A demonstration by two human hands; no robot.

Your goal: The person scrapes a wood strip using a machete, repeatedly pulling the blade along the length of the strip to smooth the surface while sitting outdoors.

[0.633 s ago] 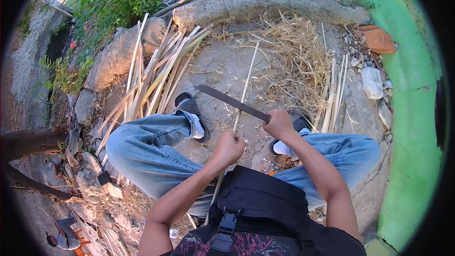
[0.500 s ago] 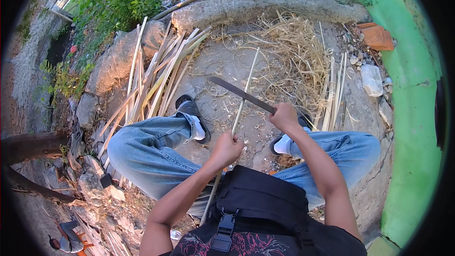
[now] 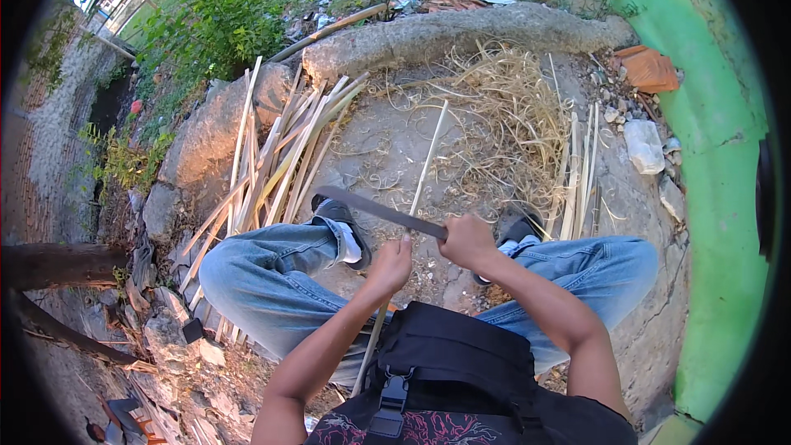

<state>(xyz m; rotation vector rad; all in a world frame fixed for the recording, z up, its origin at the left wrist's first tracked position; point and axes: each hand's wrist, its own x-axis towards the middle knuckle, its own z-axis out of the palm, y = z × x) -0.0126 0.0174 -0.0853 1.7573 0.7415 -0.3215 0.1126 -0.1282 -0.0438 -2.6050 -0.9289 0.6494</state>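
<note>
A long, pale strip that looks like split bamboo (image 3: 427,166) slants away from my body. My left hand (image 3: 390,264) is closed round it below its middle, and its lower end runs down past my black bag. My right hand (image 3: 467,242) grips a long machete-like knife (image 3: 375,209) by the handle, which the fingers hide. The dark blade points to the left and crosses the strip just beyond my left hand; whether it bites into the strip I cannot tell. Both hands are close together above the ground between my knees.
A bundle of split strips (image 3: 284,144) lies to the left, with a smaller row of strips (image 3: 582,169) to the right. Curled shavings (image 3: 511,107) are heaped ahead. A concrete curb (image 3: 461,33) and a green wall (image 3: 721,198) border the spot. Another person (image 3: 119,424) is at lower left.
My right hand has drawn the knife left and toward me along the strip, ending near my left hand. My left hand still holds the strip. The whole view has shifted slightly.
</note>
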